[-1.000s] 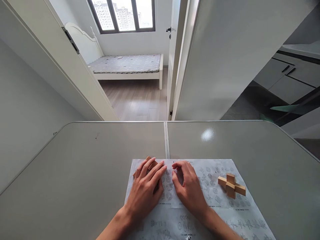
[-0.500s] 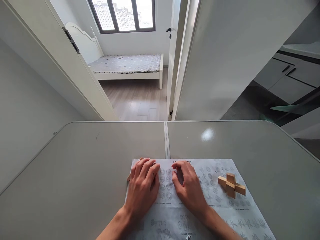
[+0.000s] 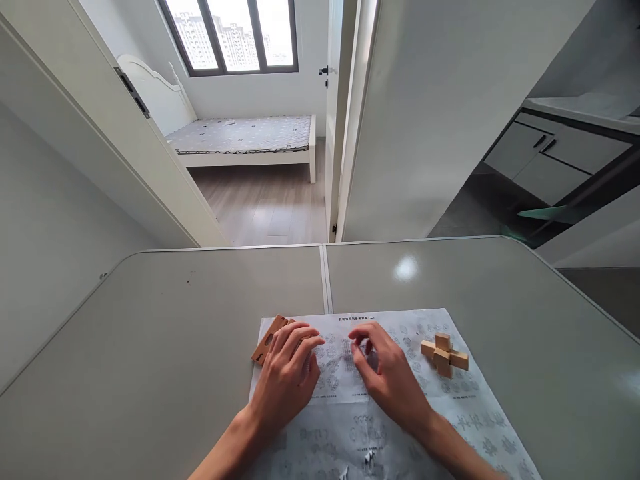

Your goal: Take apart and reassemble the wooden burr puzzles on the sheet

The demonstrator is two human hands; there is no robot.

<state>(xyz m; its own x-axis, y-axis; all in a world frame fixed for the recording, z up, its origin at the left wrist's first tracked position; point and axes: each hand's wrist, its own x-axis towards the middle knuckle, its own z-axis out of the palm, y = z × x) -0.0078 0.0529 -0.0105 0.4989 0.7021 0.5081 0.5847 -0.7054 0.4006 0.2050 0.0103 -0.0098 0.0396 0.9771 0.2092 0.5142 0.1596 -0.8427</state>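
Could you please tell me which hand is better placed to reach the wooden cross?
Probably the right hand: it is nearer the wooden cross; the left hand is farther off, by the wooden block.

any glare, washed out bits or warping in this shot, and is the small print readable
In the head view, a bright glare spot on the table, the window nearly blown out, pale buildings showing faintly; in the same head view, the left door frame leans steeply, perhaps from wide-angle distortion, and small print on the paper sheet is too soft to read.
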